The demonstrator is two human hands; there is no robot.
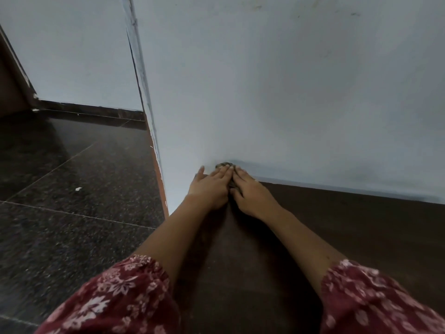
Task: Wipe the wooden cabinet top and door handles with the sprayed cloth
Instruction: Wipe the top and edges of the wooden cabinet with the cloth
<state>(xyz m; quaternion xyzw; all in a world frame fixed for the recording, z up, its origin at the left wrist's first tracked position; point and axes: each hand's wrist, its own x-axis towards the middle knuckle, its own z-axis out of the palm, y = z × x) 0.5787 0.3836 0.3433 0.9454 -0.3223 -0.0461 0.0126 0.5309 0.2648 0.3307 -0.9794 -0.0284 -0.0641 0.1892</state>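
Observation:
The dark brown wooden cabinet top (pixel 337 225) stretches from the lower middle to the right, ending at a pale wall. Both arms reach forward to its far left corner. My left hand (pixel 212 186) and my right hand (pixel 250 191) lie flat, side by side, pressing down on a dark cloth (pixel 225 165). Only a small bunched bit of the cloth shows past the fingertips, right at the wall, and a sliver shows between the hands. The cabinet's door handles are out of view.
The pale wall (pixel 289 92) rises directly behind the cabinet top and ends in a corner edge (pixel 144 92) at the left. Dark speckled floor tiles (pixel 72 177) lie below to the left, with a small white scrap (pixel 78 188) on them. Red floral sleeves fill the bottom.

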